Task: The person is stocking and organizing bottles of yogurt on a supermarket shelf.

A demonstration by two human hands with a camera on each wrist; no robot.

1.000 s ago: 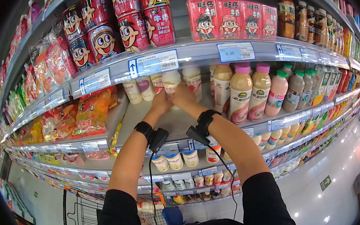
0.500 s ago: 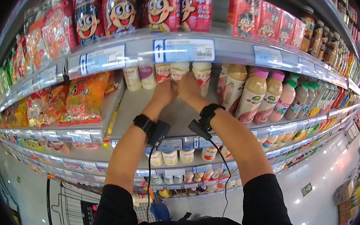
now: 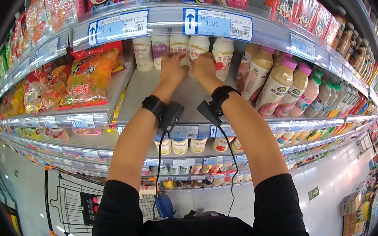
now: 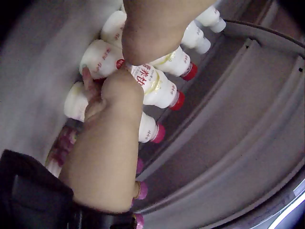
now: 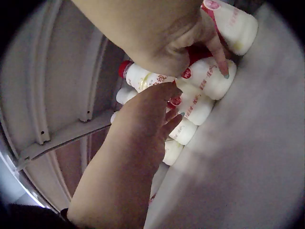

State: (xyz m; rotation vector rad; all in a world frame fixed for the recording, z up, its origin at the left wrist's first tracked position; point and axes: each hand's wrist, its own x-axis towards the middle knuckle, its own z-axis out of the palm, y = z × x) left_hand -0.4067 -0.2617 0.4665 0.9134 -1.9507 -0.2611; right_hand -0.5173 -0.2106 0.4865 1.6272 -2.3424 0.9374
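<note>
A front row of white yogurt drink bottles with red print stands on the middle shelf (image 3: 149, 87). My left hand (image 3: 174, 70) grips the lower part of a bottle (image 3: 178, 45) in the row. Beside it, my right hand (image 3: 205, 68) is around the neighbouring bottle (image 3: 199, 46). A red-capped bottle (image 4: 157, 88) shows between both hands in the left wrist view. In the right wrist view, a finger (image 5: 219, 59) of the right hand lies across a bottle's base, and the left hand's fingers (image 5: 171, 125) touch another. Palms and some fingertips are hidden.
Another white bottle (image 3: 222, 60) stands right of my hands, then pink-capped drink bottles (image 3: 268, 86). Bagged jellies (image 3: 89, 78) lie to the left. The upper shelf's edge (image 3: 165, 24) hangs close above the bottles. A shopping cart (image 3: 71, 202) stands below left.
My hands, close together one second ago, have drawn slightly apart, each at its own bottle. The head view has shifted, so the upper shelf's cans sit higher in it.
</note>
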